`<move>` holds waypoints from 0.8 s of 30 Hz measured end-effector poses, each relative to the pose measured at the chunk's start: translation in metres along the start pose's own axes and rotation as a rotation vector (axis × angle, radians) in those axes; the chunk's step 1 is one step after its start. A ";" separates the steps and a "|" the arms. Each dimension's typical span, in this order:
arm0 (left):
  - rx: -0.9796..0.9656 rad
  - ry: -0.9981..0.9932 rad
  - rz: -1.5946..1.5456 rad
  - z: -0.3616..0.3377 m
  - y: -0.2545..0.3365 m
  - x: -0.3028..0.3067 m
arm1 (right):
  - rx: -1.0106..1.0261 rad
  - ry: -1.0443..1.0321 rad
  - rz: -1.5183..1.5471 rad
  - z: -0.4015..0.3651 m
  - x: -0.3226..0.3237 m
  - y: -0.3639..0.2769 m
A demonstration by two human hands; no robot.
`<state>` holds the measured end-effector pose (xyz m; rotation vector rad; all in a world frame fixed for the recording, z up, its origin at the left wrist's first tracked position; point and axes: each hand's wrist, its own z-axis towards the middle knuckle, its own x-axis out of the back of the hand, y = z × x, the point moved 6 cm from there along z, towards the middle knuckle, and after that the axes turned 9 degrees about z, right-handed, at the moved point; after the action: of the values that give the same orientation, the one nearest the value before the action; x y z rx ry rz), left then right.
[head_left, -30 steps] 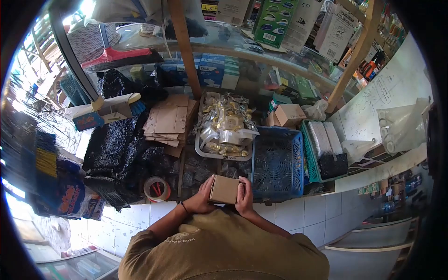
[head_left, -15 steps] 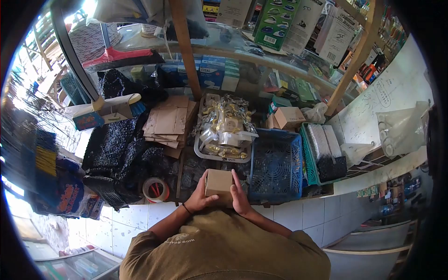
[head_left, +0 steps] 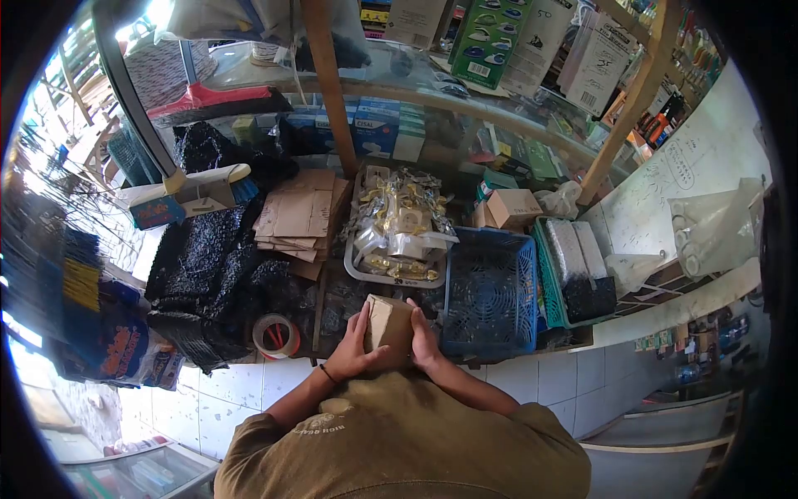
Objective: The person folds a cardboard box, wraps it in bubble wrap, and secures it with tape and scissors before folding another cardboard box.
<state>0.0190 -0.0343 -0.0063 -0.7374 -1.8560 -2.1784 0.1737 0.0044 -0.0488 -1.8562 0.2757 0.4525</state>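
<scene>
A small brown cardboard box is held close to my chest, tilted so that one side and its edge face up. My left hand grips its left side, with the thumb along the lower part. On the opposite side, my right hand presses against the box with the fingers pointing up. Just beyond the box stands a white tray heaped with gold-coloured metal pieces in clear plastic wrap. A blue plastic basket is right beside my right hand.
Flattened cardboard pieces are stacked left of the tray, next to black bubble wrap. A tape roll with red-handled scissors inside lies near the front edge. Right of the basket are a green basket and a closed carton.
The box has turned and tilted between my hands, so its left side now shows. Both hands have shifted slightly with it.
</scene>
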 end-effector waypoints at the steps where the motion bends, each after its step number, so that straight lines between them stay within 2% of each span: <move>1: -0.001 -0.002 0.000 0.000 0.001 -0.002 | 0.001 0.002 0.001 0.001 -0.001 0.000; 4: 0.009 0.062 0.150 0.002 0.015 0.003 | -0.092 0.041 0.149 0.000 -0.008 -0.003; 6: 0.046 0.145 0.432 0.004 0.031 0.013 | -0.255 -0.003 0.354 -0.005 -0.021 -0.004; 9: 0.038 0.223 0.562 0.010 0.045 0.020 | -0.351 -0.089 0.511 -0.008 -0.038 -0.010; 15: 0.098 0.170 0.745 0.016 0.032 0.010 | -0.457 0.067 0.476 0.014 -0.016 0.027; 18: 0.130 0.085 0.782 0.015 0.022 0.003 | -0.446 0.152 0.449 0.016 -0.007 0.037; 21: 0.136 0.083 0.799 0.014 0.019 -0.004 | -0.449 0.231 0.495 0.016 -0.004 0.042; 24: 0.174 0.091 0.816 0.013 0.017 -0.003 | -0.452 0.186 0.475 0.024 0.001 0.052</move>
<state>0.0322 -0.0256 0.0085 -1.0859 -1.3269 -1.4804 0.1495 0.0105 -0.1010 -2.2799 0.8045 0.7102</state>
